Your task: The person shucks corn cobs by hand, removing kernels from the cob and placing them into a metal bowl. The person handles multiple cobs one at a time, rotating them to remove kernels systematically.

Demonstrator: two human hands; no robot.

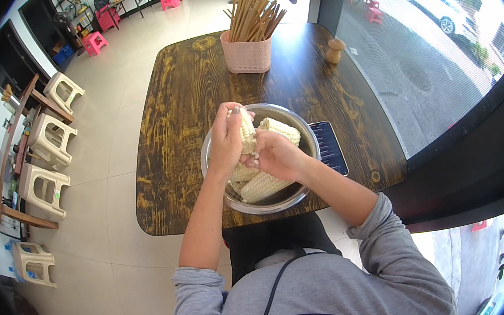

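Observation:
A peeled ear of white corn is held upright over a steel bowl. My left hand wraps around its left side, with the thumb across its upper part. The fingers of my right hand touch the ear's lower end, and loose kernels show at the fingertips. More ears lie in the bowl: one along the near side, another at the upper right, and others at the left, partly hidden by my hands. What lies under my right palm is hidden.
On the dark wooden table, a phone lies against the bowl's right side. Farther back stand a pink basket of wooden chopsticks and a wooden mushroom-shaped object. Beige stools stand at the left; a window borders the table's right.

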